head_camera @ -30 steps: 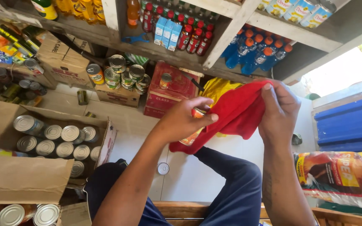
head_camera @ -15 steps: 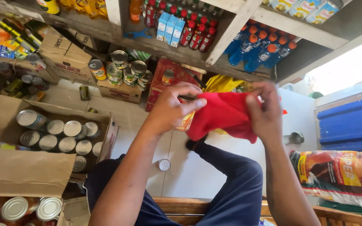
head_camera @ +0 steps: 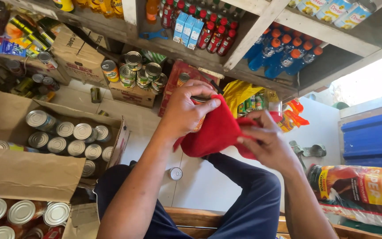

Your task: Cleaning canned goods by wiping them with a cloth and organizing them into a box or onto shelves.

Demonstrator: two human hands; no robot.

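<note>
Red cloth (head_camera: 217, 132); silver-topped cans (head_camera: 82, 131)

Tiled floor (head_camera: 208, 186) is occupied by one loose can (head_camera: 175, 173), an open can-filled carton (head_camera: 5, 119) and a printed sack (head_camera: 359, 190).

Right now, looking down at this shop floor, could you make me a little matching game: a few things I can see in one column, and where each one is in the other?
Things:
1. red cloth
2. silver-topped cans
3. blue bottles with orange caps
4. single can

Places:
A. standing alone on the pale floor
B. on the wooden shelf at upper right
C. between the left hand and right hand
D. packed in the open cardboard box

Pairs: 1-C, 2-D, 3-B, 4-A
</note>
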